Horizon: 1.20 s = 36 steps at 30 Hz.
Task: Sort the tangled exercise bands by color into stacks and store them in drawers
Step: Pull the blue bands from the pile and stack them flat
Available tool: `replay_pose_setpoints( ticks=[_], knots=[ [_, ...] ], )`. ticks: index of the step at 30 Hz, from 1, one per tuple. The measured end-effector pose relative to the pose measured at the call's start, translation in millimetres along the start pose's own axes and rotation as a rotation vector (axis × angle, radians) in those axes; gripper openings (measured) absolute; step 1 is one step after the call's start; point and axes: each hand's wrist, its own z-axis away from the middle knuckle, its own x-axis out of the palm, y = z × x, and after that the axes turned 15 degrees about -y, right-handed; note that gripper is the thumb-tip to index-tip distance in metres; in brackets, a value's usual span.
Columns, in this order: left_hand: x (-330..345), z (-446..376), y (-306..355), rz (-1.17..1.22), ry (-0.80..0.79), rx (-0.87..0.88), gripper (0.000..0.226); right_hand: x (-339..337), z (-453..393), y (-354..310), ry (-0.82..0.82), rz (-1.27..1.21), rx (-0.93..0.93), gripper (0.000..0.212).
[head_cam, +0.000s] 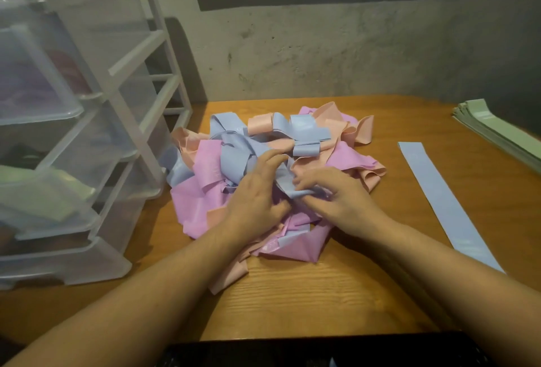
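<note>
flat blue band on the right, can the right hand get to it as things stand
Probably yes: the flat blue band lies bare on the table just right of the right hand, nothing between them, though that hand now pinches a blue band in the pile.

Two bare forearms reached in from the bottom corners and converged near the middle of the view. The left hand [257, 188] lay palm down, its fingers extended forward and slightly spread, thumb angled toward the other hand. The right hand [336, 194] sat just beside it, fingers curled inward and thumb tucked beneath, pinching a fold of blue band [295, 191]. The fingertips of both hands nearly met.
</note>
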Motion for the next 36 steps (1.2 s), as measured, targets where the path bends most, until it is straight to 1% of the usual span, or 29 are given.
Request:
replay_pose_setpoints(
  ticks=[2,4,6,8,11,12,15,16,19,20,23,24,25,28,29,32,34,35,36],
  knots=[
    [-1.5,-0.8,2.6,0.026,-0.016,-0.064,0.067,2.1,8.9,-3.6,0.022,-0.298,0.065,0.021],
    [-2.7,-0.1,4.8,0.007,-0.001,-0.052,0.056,4.0,14.4,-4.3,0.089,-0.493,0.061,0.022],
    [-2.8,0.4,5.8,-0.006,-0.008,-0.031,0.052,3.6,16.8,-2.5,0.201,-0.611,0.059,0.026],
    [-2.1,0.2,5.4,-0.021,-0.022,-0.039,0.049,0.0,17.8,-1.3,0.291,-0.712,0.073,0.024],
    [0.8,-2.1,1.7,-0.097,0.023,0.043,0.027,-3.6,18.9,5.4,0.4,-0.827,0.143,0.013],
    [1.2,-2.3,1.2,-0.113,0.031,0.076,0.023,-4.6,19.4,7.6,0.428,-0.874,0.17,0.014],
    [2.2,-1.3,0.5,-0.191,0.006,0.152,0.025,-4.0,19.1,12.4,0.494,-0.965,0.249,0.047],
    [2.1,-0.9,1.0,-0.205,-0.008,0.167,0.024,-3.4,18.8,12.7,0.511,-0.991,0.269,0.048],
    [0.1,-0.9,4.2,-0.167,-0.024,0.162,0.022,-3.0,18.8,13.9,0.525,-0.982,0.317,0.029],
    [-0.6,-0.4,5.6,-0.146,-0.02,0.156,0.024,-3.2,18.6,12.5,0.526,-0.972,0.33,0.032],
    [-4.3,1.6,12.7,-0.063,-0.009,0.126,0.031,-4.4,19.8,5.9,0.522,-0.951,0.32,0.077],
    [-6.6,0.7,16.0,-0.043,-0.002,0.105,0.033,-4.4,19.8,5.2,0.521,-0.953,0.315,0.083],
    [-9.1,-1.7,20.2,-0.032,0.011,0.079,0.036,-4.3,20.3,4.4,0.514,-0.961,0.318,0.081],
    [-12.8,-14.3,39.6,0.001,0.038,0.028,0.043,-5.1,22.2,1.8,0.505,-0.944,0.367,0.047],
    [-13.1,-18.1,48.6,0.04,0.026,0.017,0.043,-4.7,22.6,1.3,0.499,-0.931,0.372,0.043],
    [-8.4,-26.6,71.1,0.221,-0.099,-0.094,0.031,-4.7,22.8,-3.2,0.51,-0.899,0.367,0.048],
    [-3.8,-31.1,80.3,0.285,-0.204,-0.157,0.035,-4.7,23.9,-6.8,0.509,-0.875,0.365,0.047],
    [-1.6,-32.7,83.6,0.304,-0.245,-0.168,0.039,-5.0,24.8,-9.7,0.511,-0.853,0.371,0.044],
    [-0.1,-33.9,86.8,0.337,-0.274,-0.174,0.039,-5.7,26.4,-13.2,0.513,-0.83,0.38,0.041]
  ],
)
